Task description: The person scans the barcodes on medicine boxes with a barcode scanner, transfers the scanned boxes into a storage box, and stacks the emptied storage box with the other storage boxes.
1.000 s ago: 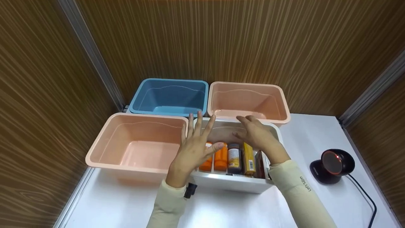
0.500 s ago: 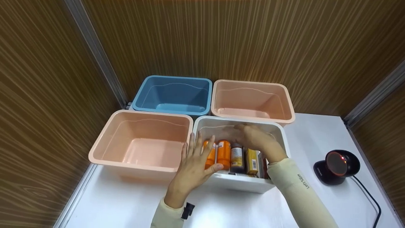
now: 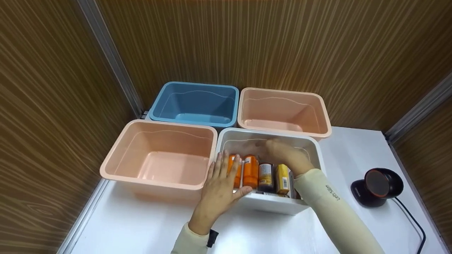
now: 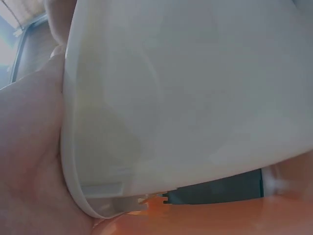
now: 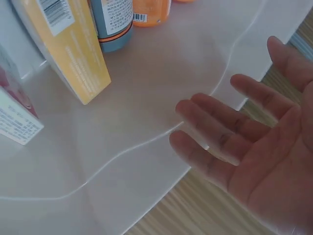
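Note:
My left hand [image 3: 217,194] lies at the front left corner of the white bin [image 3: 270,205], its fingers straight. In the left wrist view that hand [image 4: 32,161] rests against the bin's rim. My right hand [image 3: 284,153], blurred in the head view, hangs over the bin's back half. The right wrist view shows this hand [image 5: 266,147] with relaxed, spread fingers and nothing in them. Inside the bin are orange bottles [image 3: 251,172], a dark bottle [image 3: 266,178] with a white and yellow label, and a yellow box [image 3: 283,180]. A white and red box [image 5: 17,117] is partly cut off.
A pink bin [image 3: 169,165] stands left of the white one. Behind them are a blue bin [image 3: 197,118] and another pink bin [image 3: 282,109]. On the right of the white table [image 3: 339,155] sits a black round device [image 3: 383,183] with a cable.
My left hand has come down onto the white bin's corner. My right hand has lowered further into the bin's opening. The head view has shifted slightly.

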{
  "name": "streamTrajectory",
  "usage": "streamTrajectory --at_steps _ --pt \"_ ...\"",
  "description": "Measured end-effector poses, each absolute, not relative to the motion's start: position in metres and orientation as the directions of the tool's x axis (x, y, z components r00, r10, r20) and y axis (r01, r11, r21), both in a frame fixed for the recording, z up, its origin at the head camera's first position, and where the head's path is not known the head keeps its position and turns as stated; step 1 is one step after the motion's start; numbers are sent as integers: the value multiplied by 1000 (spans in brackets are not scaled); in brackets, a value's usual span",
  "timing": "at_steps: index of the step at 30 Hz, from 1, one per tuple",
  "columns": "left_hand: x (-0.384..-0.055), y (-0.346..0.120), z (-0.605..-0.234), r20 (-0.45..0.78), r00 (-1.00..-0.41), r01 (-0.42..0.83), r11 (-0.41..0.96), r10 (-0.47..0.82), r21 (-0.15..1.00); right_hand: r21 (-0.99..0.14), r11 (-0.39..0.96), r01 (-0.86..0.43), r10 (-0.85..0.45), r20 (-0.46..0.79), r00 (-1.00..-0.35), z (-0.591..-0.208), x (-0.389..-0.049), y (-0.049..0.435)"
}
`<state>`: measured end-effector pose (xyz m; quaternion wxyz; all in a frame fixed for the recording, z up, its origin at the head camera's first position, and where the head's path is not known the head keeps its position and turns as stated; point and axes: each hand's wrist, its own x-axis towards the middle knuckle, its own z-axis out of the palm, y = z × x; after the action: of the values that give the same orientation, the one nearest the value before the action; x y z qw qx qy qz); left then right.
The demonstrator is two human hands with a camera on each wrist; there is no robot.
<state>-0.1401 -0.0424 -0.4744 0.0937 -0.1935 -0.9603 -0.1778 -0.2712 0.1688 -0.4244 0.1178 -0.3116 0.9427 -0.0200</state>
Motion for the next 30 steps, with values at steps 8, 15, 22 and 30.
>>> streamTrajectory --at_steps 8,15,22,30 --pt "-141 -41 -479 259 -903 406 879 343 250 -188 853 -487 -520 -388 -761 -453 -280 148" --pt "-139 -43 -479 245 -907 399 885 343 240 -217 891 -399 -452 -506 -735 -464 -279 139" --pt "-139 -42 -480 260 -905 400 882 338 247 -210 899 -383 -432 -564 -703 -473 -273 138" --pt "-140 -42 -481 277 -904 396 883 326 253 31 838 -545 -441 -551 -709 -484 -263 126"
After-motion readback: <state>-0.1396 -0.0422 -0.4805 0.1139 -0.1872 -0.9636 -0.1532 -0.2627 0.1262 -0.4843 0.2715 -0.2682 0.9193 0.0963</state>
